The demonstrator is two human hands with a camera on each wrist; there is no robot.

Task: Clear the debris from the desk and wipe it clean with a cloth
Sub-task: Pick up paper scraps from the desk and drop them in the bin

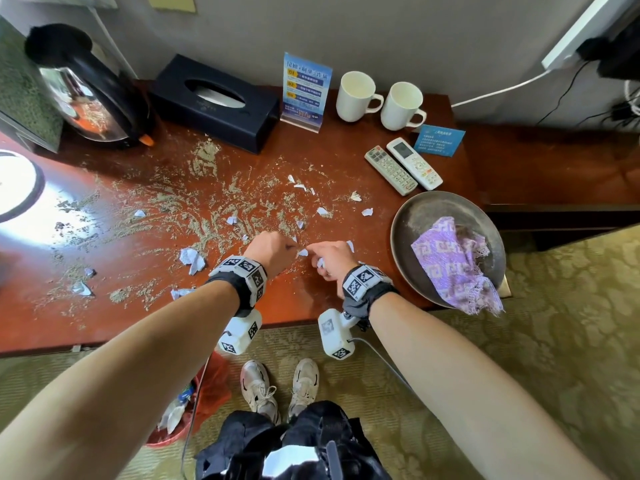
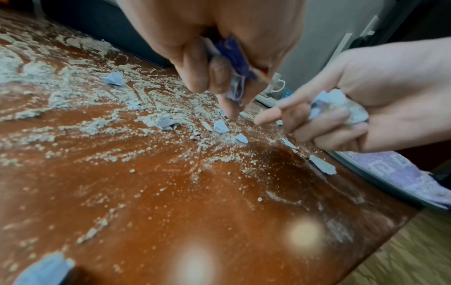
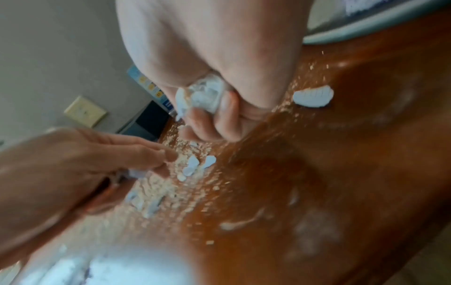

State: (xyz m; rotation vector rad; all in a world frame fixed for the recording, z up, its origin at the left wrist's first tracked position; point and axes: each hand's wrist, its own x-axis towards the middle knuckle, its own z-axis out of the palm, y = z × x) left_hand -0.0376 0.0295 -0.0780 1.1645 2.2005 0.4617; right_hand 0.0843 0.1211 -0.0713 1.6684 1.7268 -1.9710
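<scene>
The reddish wooden desk point(image 1: 311, 299) is strewn with pale sandy grit point(image 1: 207, 209) and torn white paper scraps point(image 1: 192, 259). My left hand point(image 1: 277, 245) grips a bundle of scraps point(image 2: 234, 63) in its curled fingers, fingertips down on the desk among small pieces. My right hand point(image 1: 325, 254) holds a crumpled wad of paper point(image 2: 336, 106) in its palm, index finger stretched toward a small scrap point(image 1: 303, 252) lying between the two hands. A purple patterned cloth point(image 1: 453, 261) lies in a round metal tray point(image 1: 408, 216) at the desk's right end, draped over its rim.
Along the back stand a kettle point(image 1: 93, 95), a black tissue box point(image 1: 214, 98), a blue sign point(image 1: 304, 88) and two white mugs point(image 1: 356, 95). Two remotes point(image 1: 391, 171) and a blue card point(image 1: 439, 140) lie behind the tray. A red bin point(image 1: 194, 403) sits on the floor below.
</scene>
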